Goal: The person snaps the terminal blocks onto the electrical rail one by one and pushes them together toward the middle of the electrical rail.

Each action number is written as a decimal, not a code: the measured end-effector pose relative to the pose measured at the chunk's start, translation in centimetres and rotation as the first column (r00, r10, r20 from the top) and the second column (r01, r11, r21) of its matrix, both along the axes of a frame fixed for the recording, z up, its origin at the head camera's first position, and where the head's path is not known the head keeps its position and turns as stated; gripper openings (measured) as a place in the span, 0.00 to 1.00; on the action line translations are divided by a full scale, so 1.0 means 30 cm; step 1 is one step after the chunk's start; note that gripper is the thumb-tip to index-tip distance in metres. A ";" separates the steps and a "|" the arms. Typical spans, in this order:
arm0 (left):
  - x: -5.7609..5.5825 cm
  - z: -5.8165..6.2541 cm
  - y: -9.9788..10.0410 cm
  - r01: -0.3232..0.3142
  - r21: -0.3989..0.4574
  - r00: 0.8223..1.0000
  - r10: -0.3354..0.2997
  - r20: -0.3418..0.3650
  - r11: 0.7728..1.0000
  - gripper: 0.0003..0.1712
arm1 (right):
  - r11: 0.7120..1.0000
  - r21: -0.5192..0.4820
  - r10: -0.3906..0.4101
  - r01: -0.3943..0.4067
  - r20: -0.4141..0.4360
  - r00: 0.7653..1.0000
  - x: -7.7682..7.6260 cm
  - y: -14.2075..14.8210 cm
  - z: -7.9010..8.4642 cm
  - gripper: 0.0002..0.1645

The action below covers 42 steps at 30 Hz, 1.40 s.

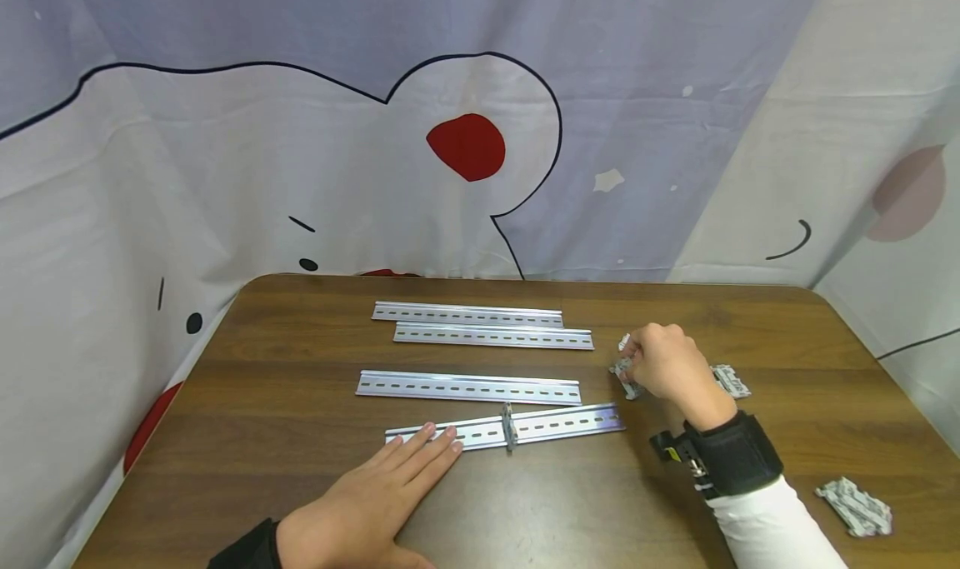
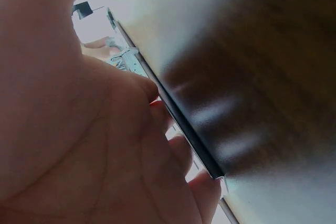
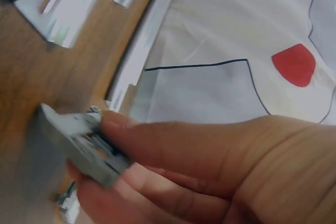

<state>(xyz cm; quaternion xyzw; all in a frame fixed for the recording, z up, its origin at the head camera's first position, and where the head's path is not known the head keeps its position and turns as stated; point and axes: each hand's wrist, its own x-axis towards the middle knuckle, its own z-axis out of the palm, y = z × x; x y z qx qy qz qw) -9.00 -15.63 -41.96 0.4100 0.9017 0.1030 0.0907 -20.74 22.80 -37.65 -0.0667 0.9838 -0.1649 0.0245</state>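
Note:
My left hand [image 1: 367, 502] lies flat, its straight fingers resting on the left part of the nearest slotted metal DIN rail [image 1: 570, 425]. One grey terminal block [image 1: 509, 427] stands upright across the middle of that rail. Over to the right, my right hand [image 1: 671, 367] pinches another grey terminal block [image 3: 84, 142] between thumb and fingers, just above the table. In the right wrist view, a further grey piece [image 3: 68, 203] shows below the fingers. The left wrist view shows mostly palm, with the fingertips along the rail edge [image 2: 184, 121].
Another DIN rail [image 1: 468, 387] lies just behind the nearest one, and two more rails [image 1: 495, 336] lie farther back. Grey terminal blocks [image 1: 731, 381] sit beyond the right wrist. A small group of blocks [image 1: 857, 507] lies at the near right. A printed curtain [image 1: 337, 169] hangs behind the table.

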 end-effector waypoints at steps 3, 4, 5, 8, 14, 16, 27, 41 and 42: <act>0.000 0.001 0.000 0.000 -0.002 1.000 0.000 0.006 1.000 0.63 | 1.000 -0.009 0.028 -0.028 0.036 0.999 0.011 -0.003 0.019 0.09; 0.000 0.001 0.000 0.002 -0.002 1.000 -0.002 0.001 1.000 0.63 | 0.999 -0.012 0.037 -0.036 0.050 0.998 0.015 -0.003 0.024 0.10; 0.001 -0.001 -0.001 0.003 0.000 1.000 -0.003 -0.001 1.000 0.63 | 0.999 -0.014 0.049 -0.049 0.061 0.997 0.018 -0.005 0.028 0.10; 0.001 -0.006 -0.002 0.008 0.009 1.000 -0.008 -0.015 1.000 0.63 | 0.995 -0.020 0.095 -0.093 0.110 0.989 0.029 -0.011 0.036 0.10; 0.001 -0.009 -0.003 0.012 0.014 0.999 -0.011 -0.032 1.000 0.64 | 0.987 -0.068 0.159 -0.148 0.205 0.966 0.050 -0.035 0.041 0.09; 0.002 -0.007 -0.002 0.012 0.014 0.999 -0.011 -0.036 1.000 0.63 | 0.988 -0.071 0.153 -0.140 0.233 0.960 0.057 -0.044 0.041 0.10; 0.002 -0.005 0.000 0.006 0.012 1.000 -0.006 -0.021 1.000 0.64 | 0.987 0.015 0.156 -0.162 0.202 0.967 0.068 -0.080 0.034 0.14; -0.002 -0.003 -0.002 -0.018 0.003 0.999 0.018 0.048 1.000 0.65 | 0.987 0.010 0.158 -0.163 0.177 0.971 0.071 -0.093 0.027 0.14; -0.001 -0.003 -0.001 -0.019 0.002 0.999 0.019 0.044 1.000 0.66 | 0.987 0.009 0.159 -0.163 0.176 0.972 0.070 -0.094 0.027 0.14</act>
